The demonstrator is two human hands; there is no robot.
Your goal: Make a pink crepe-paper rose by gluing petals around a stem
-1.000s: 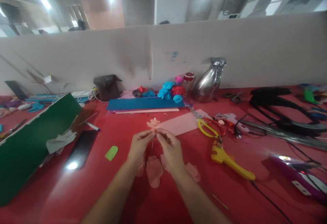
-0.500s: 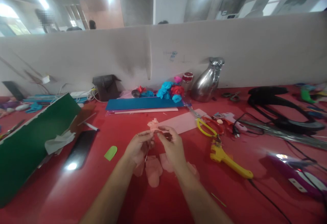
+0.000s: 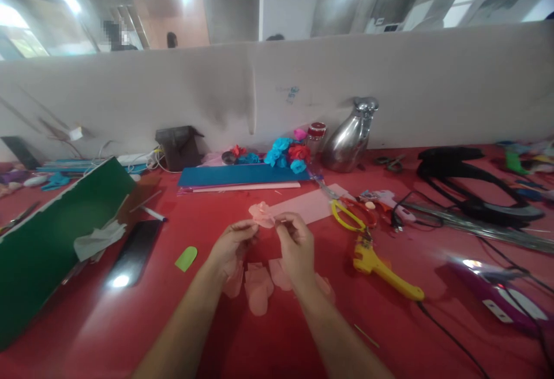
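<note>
A pink paper flower [image 3: 261, 211] is held up between my two hands over the red table. My left hand [image 3: 235, 244] is closed, thumb and fingers pinching the flower low on its left side. On the other side my right hand [image 3: 298, 243] pinches the edge of a petal at the flower's lower right. Several loose pink paper petals [image 3: 258, 292] lie on the table beneath my hands, partly hidden by them. A long pink paper strip [image 3: 309, 204] lies just behind my right hand.
To the right are yellow-handled scissors [image 3: 346, 217], a yellow glue gun [image 3: 387, 272] and a purple iron [image 3: 497, 292]. A phone [image 3: 136, 252] and green board [image 3: 56, 246] are at left. Behind stand blue paper sheets [image 3: 242, 175], paper flowers [image 3: 280, 153] and a steel jug [image 3: 350, 137].
My right hand has moved slightly right, away from the left, and the flower has tilted so its petals face me more. The thin stem seen earlier between my hands no longer shows.
</note>
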